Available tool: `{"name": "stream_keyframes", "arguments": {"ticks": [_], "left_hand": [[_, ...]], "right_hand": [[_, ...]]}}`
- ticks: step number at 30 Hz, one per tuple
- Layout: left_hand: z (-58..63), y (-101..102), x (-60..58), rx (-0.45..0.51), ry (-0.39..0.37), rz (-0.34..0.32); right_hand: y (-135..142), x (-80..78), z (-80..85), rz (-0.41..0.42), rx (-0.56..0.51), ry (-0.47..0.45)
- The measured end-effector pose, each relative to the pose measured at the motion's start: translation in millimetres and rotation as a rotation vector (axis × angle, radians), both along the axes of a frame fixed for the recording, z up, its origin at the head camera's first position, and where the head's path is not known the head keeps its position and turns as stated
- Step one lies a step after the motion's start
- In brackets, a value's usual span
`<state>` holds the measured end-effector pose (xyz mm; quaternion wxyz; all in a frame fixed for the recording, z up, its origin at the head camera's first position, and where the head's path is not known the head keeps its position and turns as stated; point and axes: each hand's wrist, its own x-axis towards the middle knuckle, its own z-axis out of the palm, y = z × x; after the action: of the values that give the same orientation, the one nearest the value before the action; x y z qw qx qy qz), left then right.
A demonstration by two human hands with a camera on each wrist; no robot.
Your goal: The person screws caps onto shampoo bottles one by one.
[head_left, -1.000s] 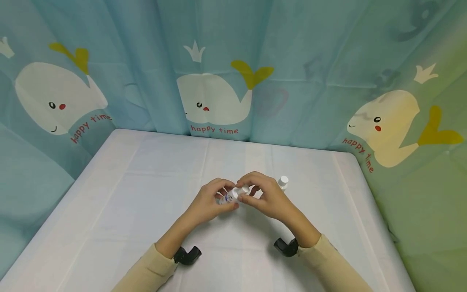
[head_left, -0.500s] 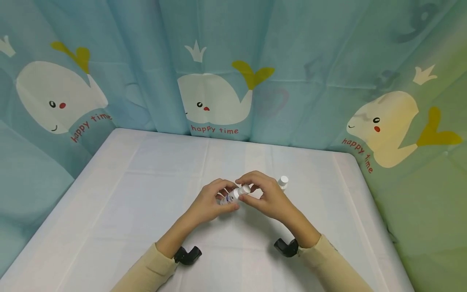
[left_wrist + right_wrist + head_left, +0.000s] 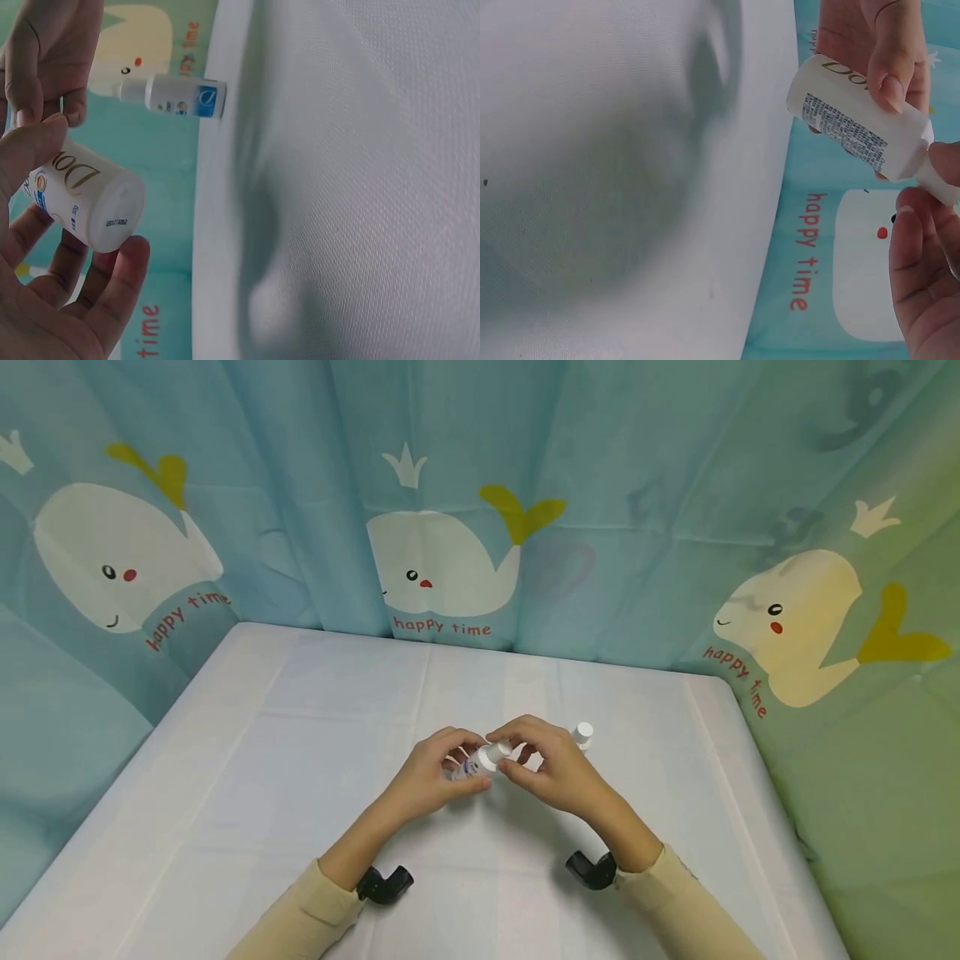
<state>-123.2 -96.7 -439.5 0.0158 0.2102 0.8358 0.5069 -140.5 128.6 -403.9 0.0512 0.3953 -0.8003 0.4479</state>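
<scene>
My left hand [image 3: 433,777] grips a small white bottle [image 3: 90,195] with gold lettering around its body. The bottle is held tilted above the table, base toward the lower left in the head view and cap up to the right. My right hand [image 3: 555,768] has its thumb and fingers pinching the white cap [image 3: 937,180]. Small printed text covers one side of the bottle in the right wrist view. Behind my right hand, a second white bottle [image 3: 176,95] with a blue label patch stands upright on the table; in the head view its lower part is hidden.
A white cloth covers the table [image 3: 300,777]. A blue-green curtain [image 3: 615,568] with whale prints hangs along the back and sides. Black curved pieces [image 3: 386,885] sit at both wrists, below the sleeve cuffs.
The fingers of my right hand have shifted slightly around the cap, the thumb a little to the right. My left hand and the bottle stay nearly where they were.
</scene>
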Motion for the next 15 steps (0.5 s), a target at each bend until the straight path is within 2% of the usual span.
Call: {"name": "stream_keyframes", "arguments": {"ticks": [9, 15], "left_hand": [[-1.1, 1.5, 2.2, 0.010, 0.023, -0.024], [-1.3, 1.7, 3.1, 0.001, 0.037, -0.014]], "right_hand": [[-2.4, -0.3, -1.8, 0.016, -0.028, -0.006], [0.2, 0.2, -0.3, 0.044, -0.012, -0.004]]}}
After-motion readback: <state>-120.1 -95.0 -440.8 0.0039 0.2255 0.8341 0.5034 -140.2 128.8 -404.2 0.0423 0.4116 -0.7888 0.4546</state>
